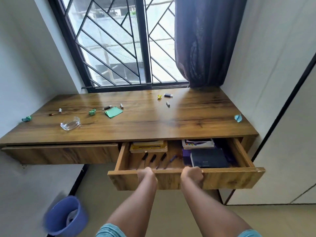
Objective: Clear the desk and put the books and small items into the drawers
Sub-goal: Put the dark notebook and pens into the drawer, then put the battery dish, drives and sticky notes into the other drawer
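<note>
The right drawer (pixel 230 177) of the wooden desk (pixel 153 122) stands pulled out. My left hand (pixel 145 173) and my right hand (pixel 192 174) both grip the top edge of its front panel. Inside lie a yellow book (pixel 147 146), a stack of books (pixel 198 143), a dark notebook (pixel 209 158) and several pens (pixel 153 160). On the desktop sit a clear glass dish (pixel 70 124), green paper sheets (pixel 113 112), crumpled paper bits (pixel 92 112), batteries (pixel 121 105), a lighter (pixel 107 107) and a USB stick (pixel 168 95). The left drawer (pixel 59 153) is closed.
A blue bucket (pixel 66 218) stands on the floor at the lower left. A barred window (pixel 119 45) and a dark curtain (pixel 205 40) are behind the desk. Walls flank both ends, and a white panel (pixel 290 134) is on the right.
</note>
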Demonstrator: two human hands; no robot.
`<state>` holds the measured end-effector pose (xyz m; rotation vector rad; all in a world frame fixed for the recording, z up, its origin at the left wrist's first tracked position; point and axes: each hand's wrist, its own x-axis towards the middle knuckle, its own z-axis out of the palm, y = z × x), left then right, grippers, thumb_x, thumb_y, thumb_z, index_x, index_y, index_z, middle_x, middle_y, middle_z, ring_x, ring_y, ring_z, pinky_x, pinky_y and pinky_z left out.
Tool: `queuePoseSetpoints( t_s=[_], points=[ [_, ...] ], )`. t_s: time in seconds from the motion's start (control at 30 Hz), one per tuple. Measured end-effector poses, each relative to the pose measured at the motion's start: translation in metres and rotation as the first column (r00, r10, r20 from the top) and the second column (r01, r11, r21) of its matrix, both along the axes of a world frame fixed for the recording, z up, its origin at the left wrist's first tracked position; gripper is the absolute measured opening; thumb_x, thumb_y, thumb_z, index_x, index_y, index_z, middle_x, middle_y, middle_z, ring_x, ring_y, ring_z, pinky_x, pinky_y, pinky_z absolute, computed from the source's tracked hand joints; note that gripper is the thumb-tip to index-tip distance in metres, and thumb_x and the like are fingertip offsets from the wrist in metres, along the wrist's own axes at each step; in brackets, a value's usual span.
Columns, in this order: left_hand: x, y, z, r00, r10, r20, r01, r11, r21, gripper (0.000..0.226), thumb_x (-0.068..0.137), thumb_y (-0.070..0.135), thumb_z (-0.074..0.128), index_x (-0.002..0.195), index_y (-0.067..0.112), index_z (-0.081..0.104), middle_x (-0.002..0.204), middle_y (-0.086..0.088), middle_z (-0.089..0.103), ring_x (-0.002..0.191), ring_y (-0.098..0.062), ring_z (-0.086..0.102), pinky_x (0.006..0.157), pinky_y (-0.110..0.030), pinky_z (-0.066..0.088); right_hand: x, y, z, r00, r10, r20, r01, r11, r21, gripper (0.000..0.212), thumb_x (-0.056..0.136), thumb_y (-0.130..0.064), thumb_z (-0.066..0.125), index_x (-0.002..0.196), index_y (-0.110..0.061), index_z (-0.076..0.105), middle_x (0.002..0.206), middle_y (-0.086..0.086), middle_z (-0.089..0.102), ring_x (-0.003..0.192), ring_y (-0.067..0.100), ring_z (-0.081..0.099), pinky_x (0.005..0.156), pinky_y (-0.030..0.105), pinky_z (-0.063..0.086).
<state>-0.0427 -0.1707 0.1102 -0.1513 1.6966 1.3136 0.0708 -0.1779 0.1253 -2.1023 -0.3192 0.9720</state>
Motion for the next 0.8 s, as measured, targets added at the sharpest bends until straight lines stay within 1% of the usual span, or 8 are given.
queuePoseSetpoints(
  t_s=[0.07,0.17,0.23,0.3,0.37,0.5,0.67,0.8],
  points=[
    [0.004,0.017,0.001,1.000,-0.019,0.018,0.018,0.998,0.056,0.041,0.096,0.001,0.041,0.136,0.005,0.043,0.122,-0.021,0.054,0.111,-0.037,0.056,0.097,-0.043,0.049,0.004,0.022,-0.005,0.998,0.022,-0.059,-0.020,0.999,0.030,0.029,0.094,0.000,0.043,0.119,0.009,0.053,0.122,0.024,0.057,0.113,0.036,0.057,0.088,0.036,0.049],
    [0.007,0.042,0.002,0.999,0.043,0.010,-0.044,0.992,0.116,0.026,0.097,0.003,0.042,0.121,0.013,0.046,0.082,-0.012,0.046,0.060,-0.021,0.042,0.056,-0.030,0.038,0.010,0.049,-0.008,0.990,-0.031,-0.137,0.042,0.996,0.079,0.027,0.092,-0.001,0.042,0.113,0.008,0.058,0.116,0.023,0.061,0.107,0.038,0.059,0.088,0.039,0.051],
    [0.005,0.061,-0.001,0.996,0.083,0.020,-0.085,0.987,0.136,0.027,0.096,0.004,0.045,0.122,0.004,0.050,0.081,-0.007,0.044,0.056,-0.013,0.033,0.056,-0.028,0.034,0.009,0.068,-0.013,0.990,-0.042,-0.136,0.053,0.995,0.084,0.027,0.090,-0.002,0.042,0.106,0.008,0.062,0.110,0.024,0.064,0.102,0.039,0.062,0.088,0.043,0.053],
    [0.008,0.079,0.001,0.996,0.083,0.023,-0.085,0.987,0.137,0.007,0.096,0.007,0.050,0.092,0.004,0.054,0.071,-0.004,0.041,0.055,-0.011,0.032,0.055,-0.029,0.034,0.008,0.084,-0.015,0.988,-0.077,-0.132,0.090,0.991,0.095,0.027,0.089,-0.003,0.042,0.102,0.008,0.064,0.105,0.024,0.067,0.099,0.039,0.063,0.086,0.045,0.055],
    [0.009,0.099,-0.001,0.998,0.069,0.008,-0.069,0.988,0.138,0.033,0.093,0.011,0.058,0.064,0.008,0.042,0.062,0.000,0.036,0.052,-0.014,0.031,0.050,-0.026,0.031,0.006,0.101,-0.016,0.981,-0.113,-0.155,0.128,0.987,0.094,0.028,0.090,-0.004,0.043,0.101,0.008,0.066,0.103,0.023,0.068,0.097,0.038,0.065,0.084,0.043,0.056],
    [0.008,0.127,-0.006,0.998,0.052,0.019,-0.054,0.989,0.138,0.041,0.086,0.022,0.069,0.060,0.010,0.040,0.058,0.003,0.035,0.047,-0.016,0.029,0.046,-0.024,0.029,0.004,0.129,-0.017,0.958,-0.161,-0.237,0.197,0.971,0.137,0.024,0.083,-0.022,0.054,0.072,-0.002,0.062,0.086,0.017,0.069,0.085,0.034,0.066,0.080,0.043,0.055],
    [0.003,0.163,-0.011,1.000,0.017,0.001,-0.017,0.992,0.128,0.034,0.075,0.026,0.079,0.075,0.001,0.056,0.057,0.001,0.045,0.049,-0.015,0.034,0.061,-0.030,0.040,0.001,0.162,-0.022,0.947,-0.174,-0.271,0.220,0.963,0.153,0.047,0.079,-0.047,0.067,0.068,-0.002,0.061,0.085,0.016,0.070,0.090,0.034,0.064,0.087,0.046,0.052],
    [0.003,0.177,-0.029,0.997,0.074,-0.037,-0.070,0.991,0.112,0.031,0.076,0.016,0.078,0.091,-0.005,0.061,0.101,-0.018,0.069,0.095,-0.032,0.066,0.086,-0.042,0.051,0.002,0.174,-0.021,0.924,-0.206,-0.322,0.253,0.961,0.109,0.053,0.079,-0.043,0.071,0.096,0.006,0.064,0.095,0.015,0.068,0.090,0.034,0.065,0.083,0.042,0.054]
  ],
)
